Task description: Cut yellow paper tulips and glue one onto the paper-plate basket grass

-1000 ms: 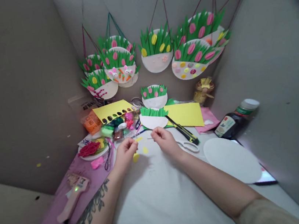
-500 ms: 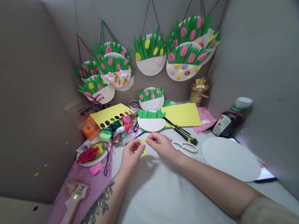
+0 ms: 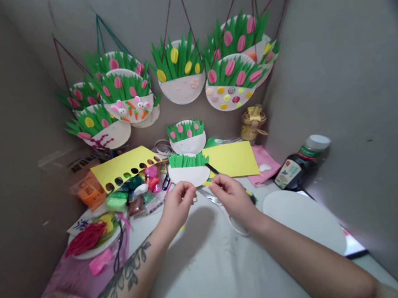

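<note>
— As your head camera looks down on the table [image 3: 189,288], where does the green-fringed plate [image 3: 189,174] lie from you?

— Just beyond your hands, its long axis running side to side. Your left hand [image 3: 180,207] is nearer its middle; I can't tell whether it touches the rim.

— And how do your hands stand?

— Both are curled, thumb close to forefinger. A yellow sliver [image 3: 207,183] shows by your right hand [image 3: 231,198]; whether you grip it, or anything in the left, I can't tell.

— The scissors [image 3: 210,197]?

— Between your hands, partly under the right, blades slanting away toward the plate.

— What about materials?

— Your plate looks like smooth white card, rounded below, with thin green strips upright along its top. The scissors pair metal blades with white loops. Beyond your right hand lies a flat, plain yellow sheet [image 3: 232,160]; another yellow sheet [image 3: 127,163], farther left, has a row of oval holes.
</note>
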Motion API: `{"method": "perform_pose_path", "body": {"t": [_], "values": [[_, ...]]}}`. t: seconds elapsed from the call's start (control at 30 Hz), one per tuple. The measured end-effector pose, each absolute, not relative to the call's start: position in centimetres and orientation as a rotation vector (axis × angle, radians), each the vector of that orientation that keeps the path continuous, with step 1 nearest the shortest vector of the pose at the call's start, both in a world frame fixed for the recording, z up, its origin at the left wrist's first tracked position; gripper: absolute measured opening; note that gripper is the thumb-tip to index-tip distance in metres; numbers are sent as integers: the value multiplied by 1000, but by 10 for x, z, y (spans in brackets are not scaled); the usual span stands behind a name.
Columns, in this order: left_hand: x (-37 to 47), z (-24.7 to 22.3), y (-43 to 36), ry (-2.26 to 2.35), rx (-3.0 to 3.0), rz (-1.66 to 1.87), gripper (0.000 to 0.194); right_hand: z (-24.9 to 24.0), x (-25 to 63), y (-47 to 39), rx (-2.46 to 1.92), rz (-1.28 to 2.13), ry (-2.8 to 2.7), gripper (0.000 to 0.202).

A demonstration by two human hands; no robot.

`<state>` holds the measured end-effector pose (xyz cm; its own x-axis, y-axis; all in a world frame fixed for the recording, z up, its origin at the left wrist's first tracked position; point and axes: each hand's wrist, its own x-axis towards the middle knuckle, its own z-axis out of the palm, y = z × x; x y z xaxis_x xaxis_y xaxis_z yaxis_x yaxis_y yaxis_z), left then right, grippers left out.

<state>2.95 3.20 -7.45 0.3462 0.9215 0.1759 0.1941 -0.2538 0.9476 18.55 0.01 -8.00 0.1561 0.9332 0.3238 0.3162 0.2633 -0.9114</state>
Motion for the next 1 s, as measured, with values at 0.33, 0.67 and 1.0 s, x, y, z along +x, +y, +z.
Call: {"method": "perform_pose_path", "body": {"t": [0.33, 0.67, 1.0], "values": [[38, -97, 26, 1069, 1423, 936, 20, -90, 181, 3, -1348, 675, -1590, 17], [23, -79, 49, 984, 1018, 1289, 19, -75, 199, -6, -1504, 473, -1923, 13], [24, -56, 34, 912, 808, 1266, 19, -88, 225, -40, -2374, 319, -2325, 23]]}}
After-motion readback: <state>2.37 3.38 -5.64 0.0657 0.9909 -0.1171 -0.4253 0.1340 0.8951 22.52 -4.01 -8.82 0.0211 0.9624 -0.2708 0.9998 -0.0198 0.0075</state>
